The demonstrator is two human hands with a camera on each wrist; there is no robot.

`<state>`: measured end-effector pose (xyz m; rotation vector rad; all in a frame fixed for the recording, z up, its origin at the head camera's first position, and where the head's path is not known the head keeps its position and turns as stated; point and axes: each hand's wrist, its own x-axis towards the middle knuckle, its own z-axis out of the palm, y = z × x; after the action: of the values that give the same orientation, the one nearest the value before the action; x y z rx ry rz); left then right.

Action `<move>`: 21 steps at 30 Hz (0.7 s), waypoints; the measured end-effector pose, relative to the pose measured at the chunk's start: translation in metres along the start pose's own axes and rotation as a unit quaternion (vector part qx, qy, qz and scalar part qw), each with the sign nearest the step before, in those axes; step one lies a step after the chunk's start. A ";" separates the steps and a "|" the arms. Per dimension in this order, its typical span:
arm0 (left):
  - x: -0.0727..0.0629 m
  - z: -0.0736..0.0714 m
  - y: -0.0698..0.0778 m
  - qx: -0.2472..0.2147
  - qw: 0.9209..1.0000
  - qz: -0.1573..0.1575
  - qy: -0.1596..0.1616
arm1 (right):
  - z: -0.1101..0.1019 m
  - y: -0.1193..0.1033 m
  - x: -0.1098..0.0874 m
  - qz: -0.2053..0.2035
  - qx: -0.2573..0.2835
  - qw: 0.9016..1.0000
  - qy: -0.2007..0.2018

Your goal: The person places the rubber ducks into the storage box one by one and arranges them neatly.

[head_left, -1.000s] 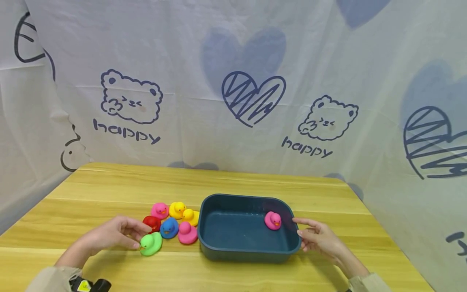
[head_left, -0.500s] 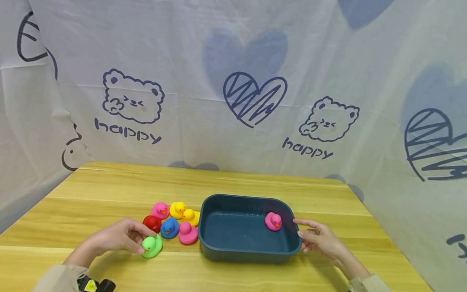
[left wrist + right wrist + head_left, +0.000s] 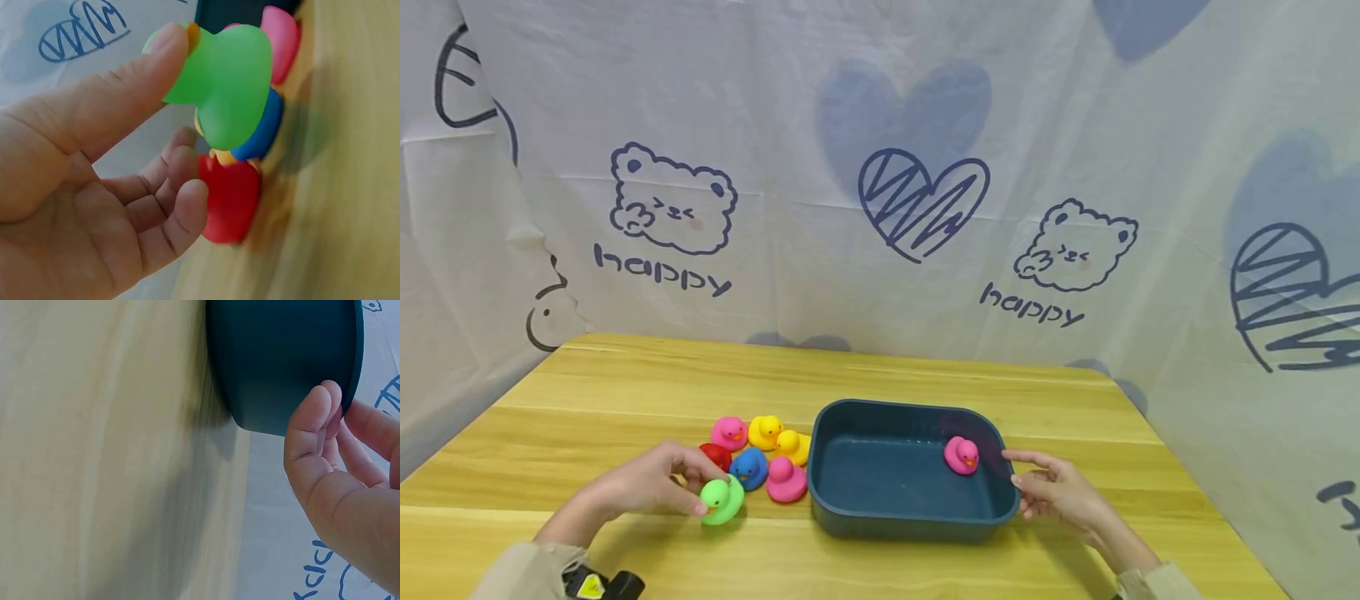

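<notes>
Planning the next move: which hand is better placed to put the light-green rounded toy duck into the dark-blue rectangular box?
Probably the left hand: it holds the duck, while the right hand is away at the right end of the box.

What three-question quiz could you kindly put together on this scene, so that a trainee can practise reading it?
1. Multiple choice: which thing does the left hand hold?
A. The red duck
B. The green duck
C. The dark container

2. True or false: the dark container, touched by the right hand, has two ducks in it.

3. Count: how many loose ducks are grouped to the left of the dark container, leaving out the held one?

Key
1. B; the thumb and fingers pinch it.
2. False; just one pink duck is inside.
3. Six.
</notes>
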<state>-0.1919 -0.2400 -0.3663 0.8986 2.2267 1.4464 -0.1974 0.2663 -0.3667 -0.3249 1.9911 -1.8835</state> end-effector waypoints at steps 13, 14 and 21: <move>0.020 0.009 0.030 -0.060 0.998 0.015 -0.025 | 0.001 -0.002 -0.001 0.012 0.004 1.000 0.008; 0.021 0.010 0.032 -0.062 0.998 0.012 -0.023 | 0.002 -0.002 -0.001 0.013 0.004 1.000 0.009; 0.030 0.013 0.048 -0.058 0.998 -0.020 -0.004 | 0.002 -0.001 -0.001 0.014 0.002 1.000 0.013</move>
<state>-0.1908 -0.1975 -0.3271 0.8159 2.1194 1.5332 -0.1957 0.2651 -0.3653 -0.2727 1.9978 -1.8833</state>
